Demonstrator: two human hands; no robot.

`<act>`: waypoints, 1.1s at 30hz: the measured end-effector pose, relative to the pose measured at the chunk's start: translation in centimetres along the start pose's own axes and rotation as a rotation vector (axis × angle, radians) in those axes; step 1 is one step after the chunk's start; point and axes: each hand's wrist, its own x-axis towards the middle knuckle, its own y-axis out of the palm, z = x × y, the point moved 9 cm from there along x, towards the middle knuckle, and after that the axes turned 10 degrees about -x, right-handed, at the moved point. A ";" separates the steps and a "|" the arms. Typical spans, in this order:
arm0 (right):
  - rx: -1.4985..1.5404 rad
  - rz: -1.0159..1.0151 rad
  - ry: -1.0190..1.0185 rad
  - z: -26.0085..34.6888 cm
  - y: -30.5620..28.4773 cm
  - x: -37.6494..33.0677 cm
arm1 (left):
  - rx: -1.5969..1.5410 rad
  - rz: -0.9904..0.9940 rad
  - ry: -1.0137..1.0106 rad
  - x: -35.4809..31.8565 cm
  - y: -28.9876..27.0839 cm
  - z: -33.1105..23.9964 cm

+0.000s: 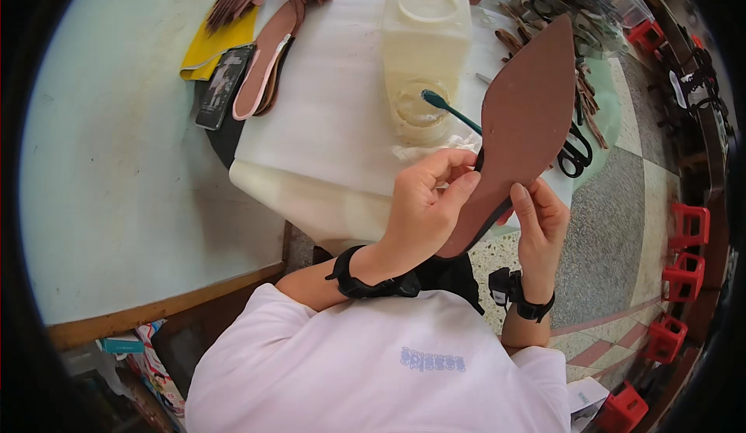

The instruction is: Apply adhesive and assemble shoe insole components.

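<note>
A brown shoe sole (528, 95) with a dark edge is held up in front of me, pointed end upward. The fingers and thumb of my left hand (429, 204) pinch its left edge. Lower down, my right hand (542, 219) grips the opposite edge, with the thumb in front. Just behind my left hand, a dark green toothbrush (454, 112) lies across a small round tub (420, 110) of pale, glue-like stuff; part of its handle is hidden by the sole. A crumpled white tissue (416, 151) is beside the tub.
A whitish square plastic container (426, 36) stands behind the tub. Black-handled scissors (575, 153) lie right of the sole. A phone (225, 87), stacked insoles (268, 64) and a yellow cloth (221, 43) are at left. Brown scraps (590, 106) lie at right; red stools (688, 225) stand beyond.
</note>
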 end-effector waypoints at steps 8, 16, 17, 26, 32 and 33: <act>-0.006 0.168 -0.020 -0.4 3.3 -0.4 | 0.090 0.008 0.063 -0.3 -2.0 -0.4; -0.097 -0.171 -0.113 0.6 2.6 -1.1 | 0.012 0.047 0.044 0.0 -2.0 -1.0; -0.089 -0.155 -0.134 0.9 2.9 -1.1 | 0.066 0.060 0.043 -0.4 -2.1 -1.2; -0.052 -0.254 -0.208 0.3 4.6 -1.7 | 0.156 0.053 0.235 -1.4 -3.9 -2.1; 0.031 -0.214 -0.252 0.6 5.8 -0.2 | 0.288 0.129 0.317 -2.4 -5.4 -2.6; -0.004 -0.201 -0.284 1.1 6.6 -0.1 | 0.292 0.121 0.354 -2.3 -5.9 -3.0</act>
